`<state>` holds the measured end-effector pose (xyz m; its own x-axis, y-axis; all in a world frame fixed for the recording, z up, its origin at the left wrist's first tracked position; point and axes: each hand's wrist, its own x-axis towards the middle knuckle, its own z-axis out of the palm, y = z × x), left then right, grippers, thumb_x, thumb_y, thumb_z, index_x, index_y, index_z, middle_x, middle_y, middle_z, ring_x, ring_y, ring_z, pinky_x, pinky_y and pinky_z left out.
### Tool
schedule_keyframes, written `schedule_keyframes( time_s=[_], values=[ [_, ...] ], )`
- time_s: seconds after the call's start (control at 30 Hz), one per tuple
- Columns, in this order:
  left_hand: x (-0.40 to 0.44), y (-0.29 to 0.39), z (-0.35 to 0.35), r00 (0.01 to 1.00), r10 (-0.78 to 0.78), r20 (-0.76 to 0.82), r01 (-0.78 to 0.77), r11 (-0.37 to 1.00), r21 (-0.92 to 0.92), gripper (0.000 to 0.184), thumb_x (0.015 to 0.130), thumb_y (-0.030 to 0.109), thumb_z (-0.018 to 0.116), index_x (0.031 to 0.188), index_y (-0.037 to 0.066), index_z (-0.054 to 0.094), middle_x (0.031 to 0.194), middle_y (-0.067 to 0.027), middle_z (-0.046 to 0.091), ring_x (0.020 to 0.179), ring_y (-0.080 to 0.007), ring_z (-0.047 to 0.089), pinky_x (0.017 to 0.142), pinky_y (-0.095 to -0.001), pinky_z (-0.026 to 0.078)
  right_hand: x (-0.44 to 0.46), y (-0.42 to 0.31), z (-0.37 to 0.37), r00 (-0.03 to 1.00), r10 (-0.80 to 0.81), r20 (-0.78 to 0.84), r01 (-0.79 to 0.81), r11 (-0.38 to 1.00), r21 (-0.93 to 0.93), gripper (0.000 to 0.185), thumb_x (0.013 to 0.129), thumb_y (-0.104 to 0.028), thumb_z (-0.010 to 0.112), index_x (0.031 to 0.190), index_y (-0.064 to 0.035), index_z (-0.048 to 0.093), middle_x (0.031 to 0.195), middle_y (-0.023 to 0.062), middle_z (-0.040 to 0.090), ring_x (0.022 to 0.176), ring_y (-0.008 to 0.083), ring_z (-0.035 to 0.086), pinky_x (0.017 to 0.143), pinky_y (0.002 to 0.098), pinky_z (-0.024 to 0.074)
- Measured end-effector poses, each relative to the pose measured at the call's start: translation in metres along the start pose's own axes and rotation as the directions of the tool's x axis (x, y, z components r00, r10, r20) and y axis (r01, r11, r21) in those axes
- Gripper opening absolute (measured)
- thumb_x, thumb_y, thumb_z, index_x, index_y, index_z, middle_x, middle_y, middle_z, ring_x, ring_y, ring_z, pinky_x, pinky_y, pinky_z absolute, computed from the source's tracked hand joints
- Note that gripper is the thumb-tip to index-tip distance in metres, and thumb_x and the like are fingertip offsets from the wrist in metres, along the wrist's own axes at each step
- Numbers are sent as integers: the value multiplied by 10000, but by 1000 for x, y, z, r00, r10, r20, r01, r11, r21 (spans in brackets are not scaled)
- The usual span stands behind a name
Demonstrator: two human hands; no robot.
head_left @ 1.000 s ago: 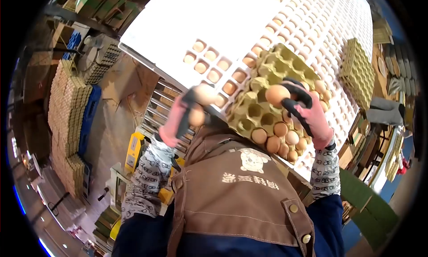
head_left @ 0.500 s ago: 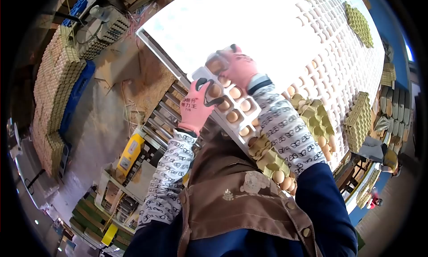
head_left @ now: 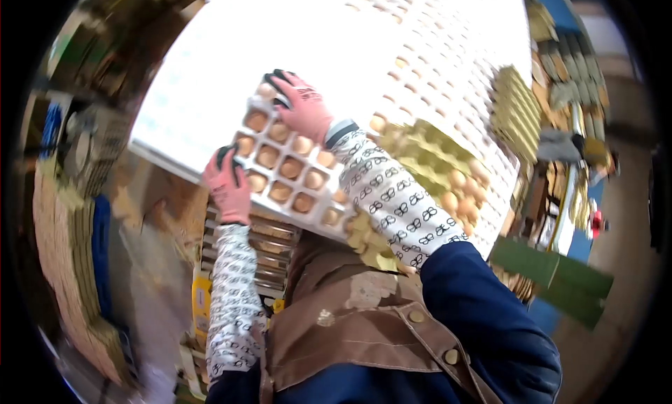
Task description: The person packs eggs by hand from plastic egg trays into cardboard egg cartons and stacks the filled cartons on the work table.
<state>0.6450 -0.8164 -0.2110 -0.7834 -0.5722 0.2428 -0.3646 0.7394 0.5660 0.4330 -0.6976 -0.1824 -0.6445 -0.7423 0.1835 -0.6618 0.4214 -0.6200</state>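
My left hand (head_left: 229,187), in a pink glove with black fingertips, is closed on the left edge of a white egg tray (head_left: 316,215). Brown eggs (head_left: 290,167) sit in rows in the tray's cells. At the tray's far end, my right hand (head_left: 302,108), gloved the same way, curls its fingers over a pale egg (head_left: 266,91). Part of that egg is hidden by the fingers. The tray lies at the near left of a brightly lit white table (head_left: 203,89).
Right of the tray, a yellow-green pulp tray (head_left: 430,148) lies beside loose eggs (head_left: 462,197). Many egg rows cover the table's far right, where a stack of pulp trays (head_left: 516,110) stands. Metal rollers (head_left: 269,253) run below the front edge; stacked trays (head_left: 66,243) stand at left.
My view has turned, so table and hands appear further left. My right hand, blurred before, now rests over the egg at the tray's far end. The left hand remains at the tray's left side.
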Motion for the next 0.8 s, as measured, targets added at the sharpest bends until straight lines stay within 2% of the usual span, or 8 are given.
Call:
schedule_keyframes(
  time_s=[0.23, 0.33, 0.47, 0.6, 0.67, 0.73, 0.77, 0.8],
  values=[
    [11, 141, -20, 968, 144, 206, -6, 831, -557, 465, 794, -12, 652, 1251, 54, 594, 1308, -144, 488, 1215, -292, 500, 1036, -397, 435, -197, -19, -281, 861, 478, -175, -477, 877, 54, 471, 839, -218, 700, 1275, -93, 572, 1176, 143, 637, 980, 271, 659, 849, 371, 532],
    [11, 252, 2, 710, 656, 257, -402, 676, -617, 475, 745, 114, 731, 1208, 100, 628, 1276, -139, 534, 1223, -321, 492, 1029, -420, 409, -258, 2, -322, 651, 759, -6, -748, 640, -175, 549, 792, -269, 755, 1284, -109, 570, 1090, 130, 661, 968, 273, 660, 819, 384, 531],
    [7, 357, 69, 249, 875, 416, -792, 431, -432, 604, 740, 240, 766, 1279, 84, 546, 1169, -136, 573, 1121, -321, 544, 980, -423, 431, -289, 28, -289, 812, 568, -135, -560, 692, -456, 680, 712, -289, 792, 1270, -78, 466, 1060, 181, 619, 999, 368, 613, 839, 436, 500],
    [13, 367, 58, 402, 841, 361, -459, 526, -716, 451, 773, 150, 715, 1196, 48, 600, 1022, -129, 621, 931, -300, 614, 848, -380, 508, -334, 50, -304, 685, 682, -256, -471, 683, 558, 422, 831, -238, 698, 1178, -40, 560, 1040, 97, 651, 935, 257, 657, 762, 368, 537],
    [11, 330, 75, 670, 544, 506, 337, 384, -860, 372, 814, 171, 704, 1148, 27, 626, 1029, -110, 651, 909, -217, 628, 837, -322, 515, -363, 54, -329, 698, 712, -81, -72, 182, 981, 339, 891, -117, 605, 1214, -16, 595, 1132, 83, 650, 976, 142, 640, 774, 276, 534],
    [16, 339, 42, 417, 434, 799, 593, 536, -601, 314, 836, 193, 702, 1084, 7, 656, 1047, -88, 664, 924, -146, 620, 835, -280, 514, -372, 59, -332, 770, 637, -33, -70, 135, 988, 361, 901, -140, 588, 1236, -6, 601, 1129, 78, 658, 999, 127, 635, 795, 265, 530],
    [-5, 363, 28, 536, 276, 798, 316, 811, -493, 304, 833, 226, 710, 1030, -2, 674, 1045, -126, 660, 943, -184, 635, 855, -302, 511, -362, 53, -338, 761, 646, 64, -426, 422, 801, 402, 905, -218, 583, 1274, -57, 604, 1057, 49, 681, 946, 145, 656, 794, 292, 538],
    [-18, 372, 32, 509, 611, 607, -274, 783, -558, 347, 819, 298, 721, 994, 3, 668, 1033, -167, 650, 954, -259, 645, 864, -358, 512, -344, 32, -338, 765, 613, 197, -598, 564, 569, 455, 881, -208, 566, 1327, -122, 575, 1001, 60, 709, 884, 207, 687, 774, 332, 543]
  ],
)
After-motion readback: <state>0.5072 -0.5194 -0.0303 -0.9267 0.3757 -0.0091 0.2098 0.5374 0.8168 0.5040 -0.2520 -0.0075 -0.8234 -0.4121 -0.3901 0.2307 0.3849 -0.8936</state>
